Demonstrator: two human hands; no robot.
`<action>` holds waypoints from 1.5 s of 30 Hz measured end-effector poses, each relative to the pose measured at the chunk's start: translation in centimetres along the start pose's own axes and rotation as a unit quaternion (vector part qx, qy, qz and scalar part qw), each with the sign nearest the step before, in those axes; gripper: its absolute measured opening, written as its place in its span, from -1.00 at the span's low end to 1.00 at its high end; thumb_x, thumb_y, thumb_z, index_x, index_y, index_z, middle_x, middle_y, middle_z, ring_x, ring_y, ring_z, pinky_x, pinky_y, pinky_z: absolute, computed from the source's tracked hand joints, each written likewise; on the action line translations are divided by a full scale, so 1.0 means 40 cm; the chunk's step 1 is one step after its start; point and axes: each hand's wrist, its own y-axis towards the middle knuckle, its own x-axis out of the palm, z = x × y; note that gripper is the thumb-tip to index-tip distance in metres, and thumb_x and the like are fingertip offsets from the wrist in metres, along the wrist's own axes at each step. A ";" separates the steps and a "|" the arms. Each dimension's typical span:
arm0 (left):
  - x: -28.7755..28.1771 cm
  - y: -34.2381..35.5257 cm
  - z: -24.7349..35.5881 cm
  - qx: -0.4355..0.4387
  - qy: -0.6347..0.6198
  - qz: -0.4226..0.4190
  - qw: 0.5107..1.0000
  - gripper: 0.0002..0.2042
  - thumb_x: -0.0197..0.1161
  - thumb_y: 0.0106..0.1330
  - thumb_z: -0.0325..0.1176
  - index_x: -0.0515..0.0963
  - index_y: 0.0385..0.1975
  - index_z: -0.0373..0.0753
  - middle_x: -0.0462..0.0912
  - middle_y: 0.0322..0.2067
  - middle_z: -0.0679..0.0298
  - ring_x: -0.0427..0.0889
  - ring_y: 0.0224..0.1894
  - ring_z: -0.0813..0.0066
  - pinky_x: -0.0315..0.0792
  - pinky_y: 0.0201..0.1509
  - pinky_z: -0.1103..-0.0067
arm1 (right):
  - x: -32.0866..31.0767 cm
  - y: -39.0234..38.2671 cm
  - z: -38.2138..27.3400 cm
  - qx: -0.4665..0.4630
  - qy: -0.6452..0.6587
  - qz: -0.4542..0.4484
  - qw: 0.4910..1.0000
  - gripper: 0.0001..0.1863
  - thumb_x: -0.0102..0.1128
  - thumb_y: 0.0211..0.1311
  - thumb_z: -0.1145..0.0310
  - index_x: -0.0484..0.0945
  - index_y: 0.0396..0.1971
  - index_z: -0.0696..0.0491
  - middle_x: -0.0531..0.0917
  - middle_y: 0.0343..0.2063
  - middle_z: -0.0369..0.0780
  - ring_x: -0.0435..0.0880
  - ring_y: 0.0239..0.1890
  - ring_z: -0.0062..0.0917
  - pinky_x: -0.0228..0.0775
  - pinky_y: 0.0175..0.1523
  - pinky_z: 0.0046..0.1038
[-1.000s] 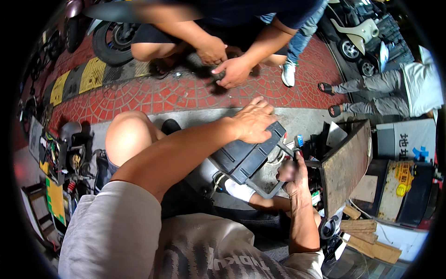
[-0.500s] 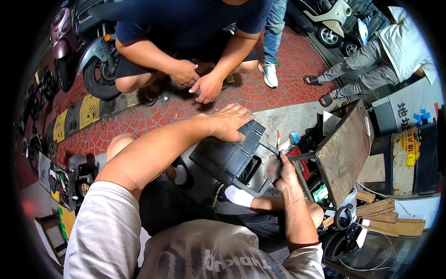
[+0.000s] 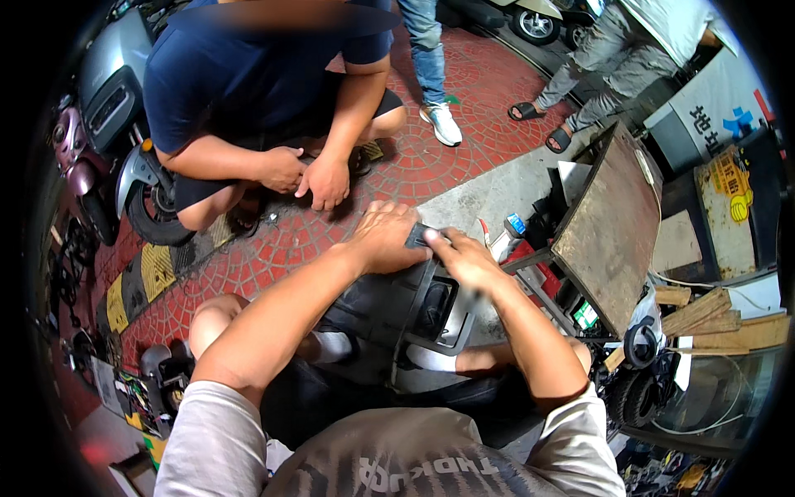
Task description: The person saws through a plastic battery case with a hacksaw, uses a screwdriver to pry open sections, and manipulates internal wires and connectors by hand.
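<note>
A black plastic case with a loop-shaped carry handle stands tilted between my knees, over the pavement. My left hand wraps over its far end, fingers curled round the edge. At the same end my right hand grips the upper corner, its fingers close to those of my left. My forearms and hands cover much of the case's top. Through the handle loop my white sock shows below.
A person in a dark blue shirt squats opposite, hands together. To the right stand a worn tilted board, wooden offcuts and a black ring. Scooters are parked at left. Two more people stand at the back.
My right hand has left the carry handle and moved up to the case's far corner, beside my left hand. The case has turned slightly, and the whole view has shifted.
</note>
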 end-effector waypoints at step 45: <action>-0.004 0.027 -0.037 0.059 -0.114 0.030 0.991 -0.58 0.37 0.24 -0.15 0.64 0.04 -0.22 0.64 -0.08 0.09 0.57 0.04 0.05 0.30 0.18 0.26 | 0.044 0.086 0.146 -0.136 0.334 -0.152 0.920 -0.41 0.29 0.51 0.03 0.53 0.27 0.19 0.77 -0.12 -0.11 0.71 -0.06 -0.46 0.55 0.11 -0.32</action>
